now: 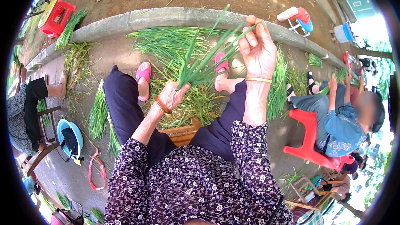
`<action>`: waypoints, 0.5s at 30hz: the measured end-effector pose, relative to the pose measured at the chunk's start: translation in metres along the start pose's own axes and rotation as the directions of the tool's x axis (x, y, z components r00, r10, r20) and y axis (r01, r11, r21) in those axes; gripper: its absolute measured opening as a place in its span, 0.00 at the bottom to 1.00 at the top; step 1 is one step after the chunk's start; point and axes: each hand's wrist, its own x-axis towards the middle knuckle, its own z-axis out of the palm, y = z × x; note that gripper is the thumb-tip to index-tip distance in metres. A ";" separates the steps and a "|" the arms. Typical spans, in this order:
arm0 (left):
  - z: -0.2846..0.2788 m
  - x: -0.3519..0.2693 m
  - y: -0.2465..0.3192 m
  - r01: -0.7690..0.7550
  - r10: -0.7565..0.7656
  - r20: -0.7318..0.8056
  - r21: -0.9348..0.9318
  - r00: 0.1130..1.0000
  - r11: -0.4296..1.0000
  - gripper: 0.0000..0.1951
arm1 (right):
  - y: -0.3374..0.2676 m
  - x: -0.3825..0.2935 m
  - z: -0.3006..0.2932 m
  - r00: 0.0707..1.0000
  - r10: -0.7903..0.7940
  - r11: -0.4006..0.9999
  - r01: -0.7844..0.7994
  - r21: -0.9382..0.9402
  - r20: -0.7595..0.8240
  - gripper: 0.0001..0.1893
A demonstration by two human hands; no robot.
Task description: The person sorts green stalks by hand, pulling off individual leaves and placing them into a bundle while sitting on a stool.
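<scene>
My left hand [173, 93] grips the base of a fanned bunch of long green leaves [200, 70], which look like chives or a similar plant. Raised at upper right, my right hand [258, 48] pinches the tip of one or more leaves that stretch up from that bunch. Beneath both hands, a large pile of the same leaves [168, 45] lies on the pavement against the kerb. Yellowed, trimmed scraps [190, 107] are scattered between my feet, which wear pink slippers [143, 72].
Bundles of leaves lie left [97, 112] and right [276, 84]. A light-blue basin [70, 139] holding a dark item and a pink strap loop [97, 172] are at left. On a red stool [312, 143], a person [347, 128] sits at right; another [20, 115] sits left. The kerb [156, 17] runs ahead.
</scene>
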 end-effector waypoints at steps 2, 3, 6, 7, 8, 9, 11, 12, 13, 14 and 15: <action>-0.001 0.004 -0.003 -0.012 0.012 -0.015 0.004 1.000 1.000 0.27 | 0.003 0.000 -0.007 0.999 0.005 0.993 -0.001 0.121 -0.036 0.08; -0.002 0.006 -0.002 -0.018 0.018 -0.023 0.006 1.000 1.000 0.27 | 0.003 0.000 -0.008 0.997 -0.048 0.994 0.054 0.094 -0.063 0.09; -0.004 0.004 -0.004 0.026 -0.025 -0.026 0.023 0.999 0.999 0.28 | -0.010 0.006 -0.027 0.978 -0.200 0.978 0.195 -0.078 -0.062 0.11; -0.005 0.004 -0.005 0.048 -0.047 -0.026 0.033 0.999 0.998 0.28 | -0.023 0.007 -0.022 0.946 -0.322 0.929 0.308 -0.205 -0.036 0.13; -0.004 0.003 -0.005 0.049 -0.047 -0.036 0.045 0.998 0.998 0.28 | -0.033 0.007 -0.017 0.921 -0.388 0.899 0.370 -0.233 -0.033 0.12; -0.003 0.002 -0.003 0.048 -0.046 -0.038 0.060 0.998 0.997 0.28 | -0.039 0.004 -0.012 0.888 -0.458 0.862 0.435 -0.259 -0.032 0.11; -0.003 0.000 -0.003 0.060 -0.058 -0.030 0.079 0.998 0.995 0.27 | -0.038 -0.004 -0.003 0.964 -0.265 0.911 0.255 -0.325 0.013 0.09; -0.004 0.001 -0.004 0.071 -0.070 -0.014 0.084 0.997 0.994 0.27 | -0.032 -0.008 0.002 0.986 -0.164 0.901 0.158 -0.405 0.020 0.09; -0.004 0.002 -0.005 0.081 -0.082 0.005 0.089 0.997 0.993 0.27 | -0.025 -0.012 0.009 0.998 -0.062 0.873 0.062 -0.483 0.017 0.09; -0.003 0.002 -0.005 0.083 -0.084 0.005 0.093 0.996 0.992 0.26 | -0.017 -0.015 0.019 1.000 -0.007 0.850 0.012 -0.526 0.011 0.11; -0.003 0.002 -0.004 0.085 -0.086 0.003 0.099 0.996 0.991 0.25 | -0.012 -0.016 0.024 0.997 0.070 0.860 -0.067 -0.506 -0.013 0.11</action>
